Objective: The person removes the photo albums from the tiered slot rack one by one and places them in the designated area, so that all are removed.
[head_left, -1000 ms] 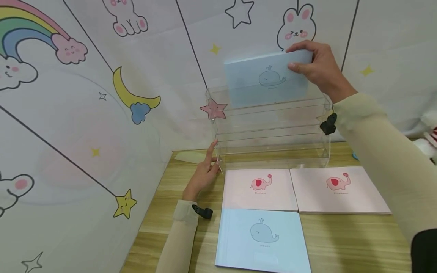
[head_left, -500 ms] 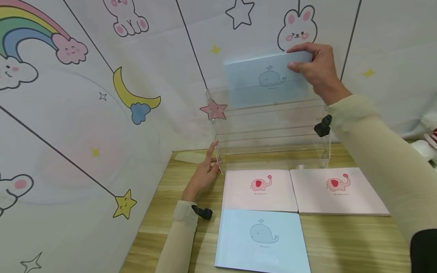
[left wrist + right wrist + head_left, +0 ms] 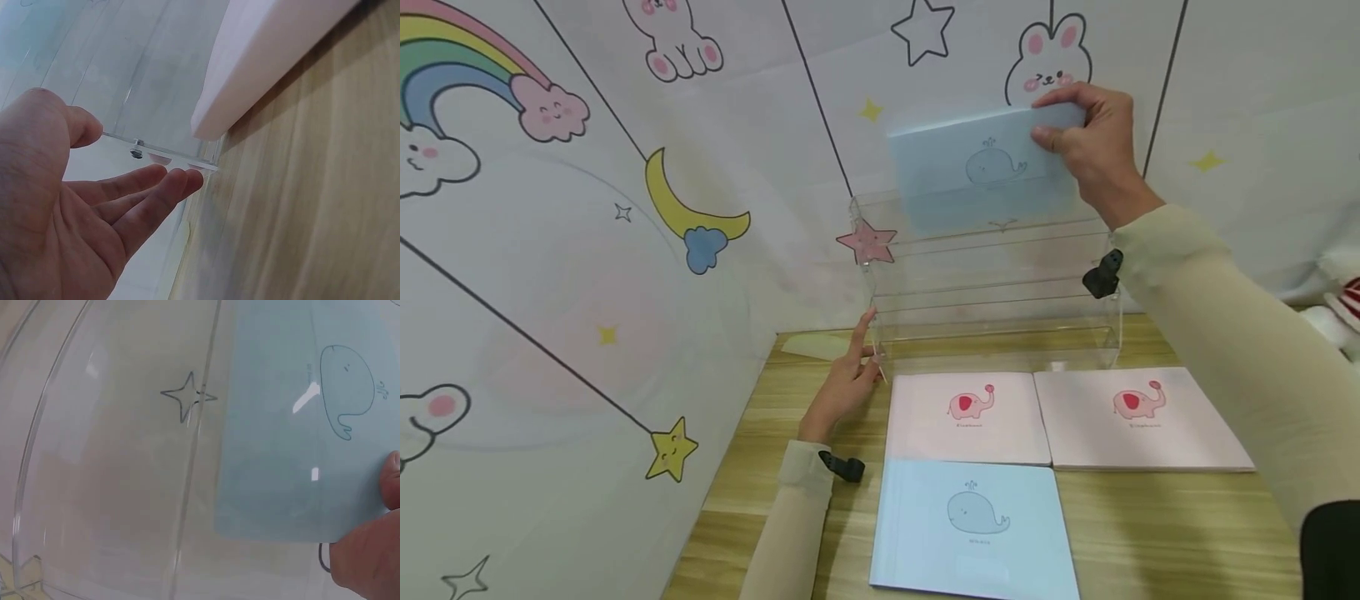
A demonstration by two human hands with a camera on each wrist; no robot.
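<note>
My right hand (image 3: 1086, 142) grips the top right corner of a light blue whale book (image 3: 977, 171), holding it upright in the top tier of a clear acrylic stepped rack (image 3: 992, 283). The same whale book (image 3: 300, 425) fills the right wrist view behind clear plastic, with my thumb (image 3: 390, 487) on its edge. My left hand (image 3: 848, 377) rests open with straight fingers (image 3: 150, 194) against the rack's lower left corner (image 3: 200, 164). Flat on the wooden table (image 3: 1150, 533) lie two pink elephant books (image 3: 970, 417) (image 3: 1138, 417) and another blue whale book (image 3: 973, 525).
A wall with cartoon rainbow, moon, star and bunny pictures (image 3: 625, 208) closes in the left and back. A plush toy (image 3: 1341, 308) sits at the far right edge. A pale green strip (image 3: 816, 344) lies on the table left of the rack.
The right hand has lifted the blue whale book slightly in the top tier. The left hand has stayed at the rack's corner.
</note>
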